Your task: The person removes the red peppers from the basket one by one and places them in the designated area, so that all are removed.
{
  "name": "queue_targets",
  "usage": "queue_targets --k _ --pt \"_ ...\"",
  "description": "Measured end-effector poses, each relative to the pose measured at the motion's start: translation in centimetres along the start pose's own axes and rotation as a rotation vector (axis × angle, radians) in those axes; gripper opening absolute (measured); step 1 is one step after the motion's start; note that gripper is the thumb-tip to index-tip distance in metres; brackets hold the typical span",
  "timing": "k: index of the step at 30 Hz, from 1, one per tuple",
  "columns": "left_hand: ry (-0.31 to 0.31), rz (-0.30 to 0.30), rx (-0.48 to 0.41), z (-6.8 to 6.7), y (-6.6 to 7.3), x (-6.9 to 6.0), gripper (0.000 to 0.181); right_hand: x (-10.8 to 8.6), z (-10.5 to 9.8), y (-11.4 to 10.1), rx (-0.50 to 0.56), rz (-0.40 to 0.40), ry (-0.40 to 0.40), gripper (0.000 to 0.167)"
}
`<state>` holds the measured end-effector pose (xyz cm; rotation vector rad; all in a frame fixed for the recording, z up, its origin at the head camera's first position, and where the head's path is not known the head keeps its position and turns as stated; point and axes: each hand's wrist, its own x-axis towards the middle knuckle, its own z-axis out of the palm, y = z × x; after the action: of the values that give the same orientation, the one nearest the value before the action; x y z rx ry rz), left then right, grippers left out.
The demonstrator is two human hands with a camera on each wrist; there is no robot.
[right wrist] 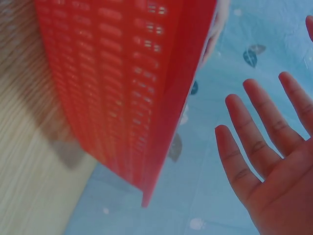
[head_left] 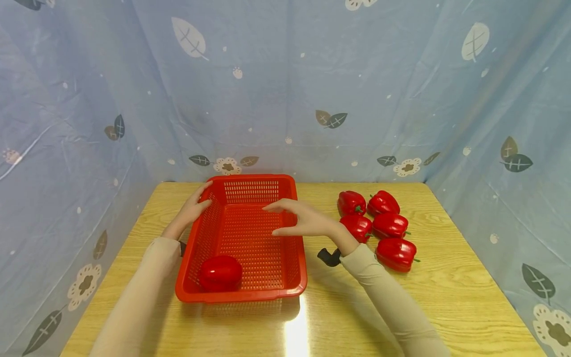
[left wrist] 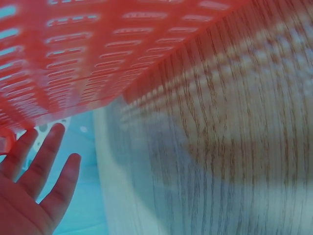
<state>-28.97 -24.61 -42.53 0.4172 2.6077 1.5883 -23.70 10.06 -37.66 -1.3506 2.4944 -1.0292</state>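
Note:
A red plastic basket (head_left: 241, 296) with slotted walls stands on the table. In its front left corner lies a red bell pepper (head_left: 220, 272). My left hand (head_left: 192, 210) is at the basket's left rim, thumb towards the inside; the left wrist view shows its fingers (left wrist: 46, 159) extended beside the slotted wall (left wrist: 117, 44). Whether it touches the rim I cannot tell. Above the right rim hovers my right hand (head_left: 305, 220), thumb and fingers spread apart and holding nothing. In the right wrist view its fingers (right wrist: 266, 115) are straight, apart from the basket wall (right wrist: 112, 98).
Several red bell peppers (head_left: 390, 225) with green stems lie grouped on the wooden table (head_left: 446, 297), right of the basket and beyond my right forearm. A blue patterned curtain (head_left: 267, 89) encloses the back and sides. Black straps (head_left: 329, 257) show at my wrists.

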Motion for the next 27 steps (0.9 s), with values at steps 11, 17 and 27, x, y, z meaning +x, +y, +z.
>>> queue_targets --k 11,17,27 --pt "0.021 0.018 0.046 -0.1 -3.0 1.4 0.060 2.2 0.1 -1.5 -0.084 -0.057 -0.055 0.060" --pt "0.025 0.024 0.049 -0.2 -2.9 1.3 0.060 3.7 0.6 -2.1 -0.079 -0.101 -0.099 0.062" --pt "0.003 0.001 0.014 0.0 -0.4 0.1 0.059 5.4 1.8 -2.7 -0.038 -0.105 -0.205 0.066"
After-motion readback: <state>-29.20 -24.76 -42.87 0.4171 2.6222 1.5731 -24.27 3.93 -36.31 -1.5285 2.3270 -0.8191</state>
